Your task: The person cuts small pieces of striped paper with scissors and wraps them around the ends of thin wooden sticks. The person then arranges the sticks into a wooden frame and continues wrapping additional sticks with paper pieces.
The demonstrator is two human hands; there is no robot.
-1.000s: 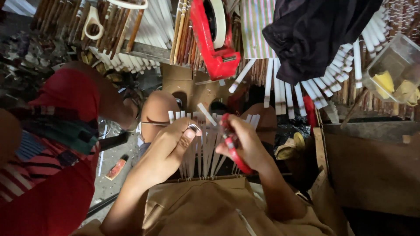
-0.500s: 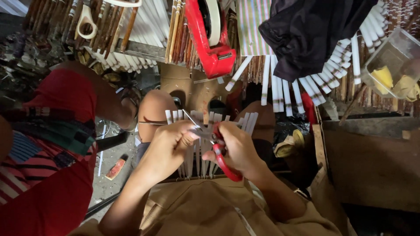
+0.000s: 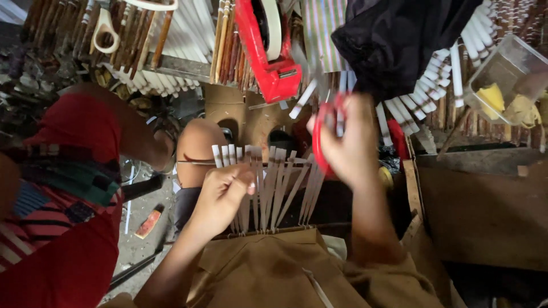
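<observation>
While the left hand [image 3: 220,197] pinches one of the pale strips [image 3: 268,188] at centre frame, the right hand [image 3: 351,145] is raised toward upper centre, closed around red-handled scissors [image 3: 322,134]; the blades are blurred, so I cannot tell whether they are parted.

The strips stand in a fanned row, their lower ends gathered along the edge of a tan cloth [image 3: 257,268] at bottom centre, their upper ends splayed and free. A thin dark rod [image 3: 197,162] seems to run across them near the top.

By their look the strips are thin, flat and very light, probably springy along their length and easy to crease or split if bent sharply across. They would likely be best taken between thumb and fingertip near the free end, flat faces against the pads, as the left hand has one now; a hard squeeze seems unnecessary.

A red tape dispenser [image 3: 268,51] lies at upper centre, a black cloth [image 3: 399,40] at upper right, and a clear tub [image 3: 502,80] at far right. Another person in a red shirt [image 3: 63,188] fills the left side.
</observation>
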